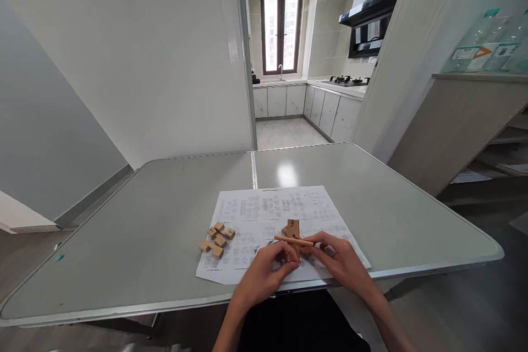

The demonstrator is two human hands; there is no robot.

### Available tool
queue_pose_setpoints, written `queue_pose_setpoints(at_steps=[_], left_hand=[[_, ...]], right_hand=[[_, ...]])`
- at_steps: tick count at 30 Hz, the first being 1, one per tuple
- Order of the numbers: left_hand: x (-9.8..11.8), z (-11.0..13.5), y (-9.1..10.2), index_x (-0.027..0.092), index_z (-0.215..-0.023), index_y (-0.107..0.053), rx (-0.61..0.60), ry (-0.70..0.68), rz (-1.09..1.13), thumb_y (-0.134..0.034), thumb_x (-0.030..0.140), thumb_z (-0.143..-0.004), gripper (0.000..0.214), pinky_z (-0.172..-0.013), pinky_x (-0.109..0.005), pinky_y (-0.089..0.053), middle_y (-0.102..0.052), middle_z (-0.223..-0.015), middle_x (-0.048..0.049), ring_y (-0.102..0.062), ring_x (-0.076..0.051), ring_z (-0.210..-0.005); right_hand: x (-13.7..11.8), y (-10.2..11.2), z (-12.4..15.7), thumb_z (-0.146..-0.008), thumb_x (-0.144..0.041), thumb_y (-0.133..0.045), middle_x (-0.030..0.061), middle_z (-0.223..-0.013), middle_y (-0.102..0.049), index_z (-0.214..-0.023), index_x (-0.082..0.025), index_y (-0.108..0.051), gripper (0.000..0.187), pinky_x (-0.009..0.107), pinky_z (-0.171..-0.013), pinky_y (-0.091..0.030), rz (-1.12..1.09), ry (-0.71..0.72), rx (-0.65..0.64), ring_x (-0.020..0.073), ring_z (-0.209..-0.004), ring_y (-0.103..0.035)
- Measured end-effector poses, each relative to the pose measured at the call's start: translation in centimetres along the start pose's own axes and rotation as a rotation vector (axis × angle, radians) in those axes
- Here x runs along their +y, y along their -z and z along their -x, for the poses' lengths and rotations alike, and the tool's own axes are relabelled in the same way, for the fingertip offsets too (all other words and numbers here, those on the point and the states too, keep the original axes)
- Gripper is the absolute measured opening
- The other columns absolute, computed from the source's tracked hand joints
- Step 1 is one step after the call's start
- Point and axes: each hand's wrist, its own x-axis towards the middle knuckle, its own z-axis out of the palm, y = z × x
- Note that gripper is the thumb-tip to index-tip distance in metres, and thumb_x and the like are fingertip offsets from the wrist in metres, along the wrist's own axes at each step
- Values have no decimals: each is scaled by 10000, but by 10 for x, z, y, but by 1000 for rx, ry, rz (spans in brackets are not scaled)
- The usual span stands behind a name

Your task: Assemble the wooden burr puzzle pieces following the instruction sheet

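A thin, flat wooden piece (pixel 289 239) is pinched at its right end between the thumb and fingers of my right hand (pixel 340 261). Just left of it, my left hand (pixel 270 269) has its fingers curled and thumb close to the index finger; what they hold, if anything, is hidden. Beneath and behind the wooden piece lie wooden blocks (pixel 293 226), one with a dark handwritten mark, partly covered by my hands. All of this is over a printed paper sheet (pixel 247 217). Left of my hands, a loose cluster of small notched wooden blocks (pixel 220 241) sits on the paper's left edge.
The paper lies at the front of a grey-green table (pixel 136 242) with a metal rim and a centre seam. A small teal scrap (pixel 59 258) is near the left edge. Plastic bottles (pixel 474 44) stand on a shelf unit at right. A kitchen opens beyond.
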Motion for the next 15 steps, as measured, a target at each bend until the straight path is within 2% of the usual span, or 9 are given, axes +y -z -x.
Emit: queue_pose_setpoints(at_steps=[8,15], left_hand=[[-2,0,-2,213,-910,-639,19,44,43,-630,278,-956,80,-716,-260,-427,-683,-850,9,-608,-155,-754],[-2,-1,-1,212,-940,-670,42,33,2,-633,301,-956,97,-768,-284,-464,-690,-778,4,-644,-178,-764]], right_hand=[[-3,-1,1,-987,-438,-628,11,-899,-769,-992,-252,-752,223,270,-649,-465,-22,-26,-11,179,-727,-598],[-2,-1,1,-984,-436,-627,10,-899,-778,-991,-262,-758,218,281,-662,-471,-4,-2,15,191,-748,-615]])
